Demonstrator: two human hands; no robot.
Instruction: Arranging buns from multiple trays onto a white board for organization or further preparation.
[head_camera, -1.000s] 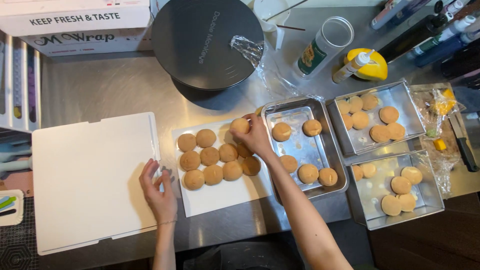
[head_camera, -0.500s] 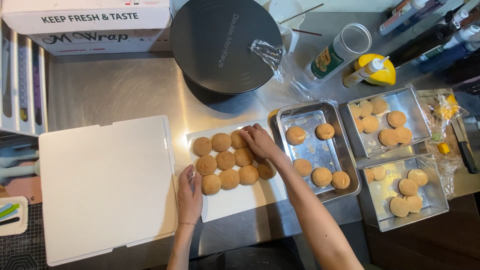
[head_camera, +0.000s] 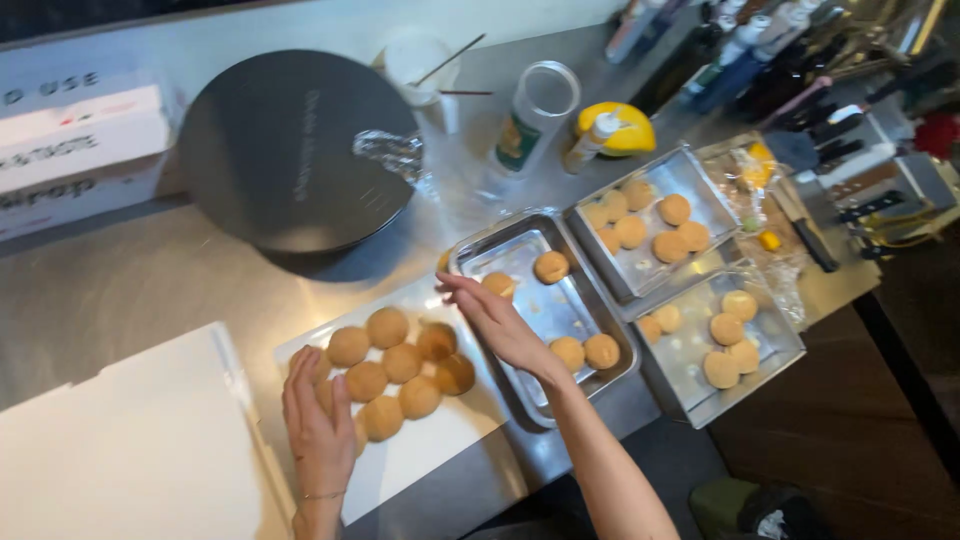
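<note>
Nearest me, my left hand (head_camera: 318, 425) lies flat and open-fingered at the left edge of a cluster of round golden-brown buns (head_camera: 400, 365), touching the closest ones. The buns sit on a white rectangular sheet (head_camera: 430, 450) on the steel counter (head_camera: 120, 290). My right hand (head_camera: 497, 322) hovers open just right of the cluster, holding nothing, over the edge of a shallow metal tray (head_camera: 540, 305) with a few more buns. Further right are two more metal trays of buns (head_camera: 690, 290). Beyond stands a large round dark lid (head_camera: 290, 150).
</note>
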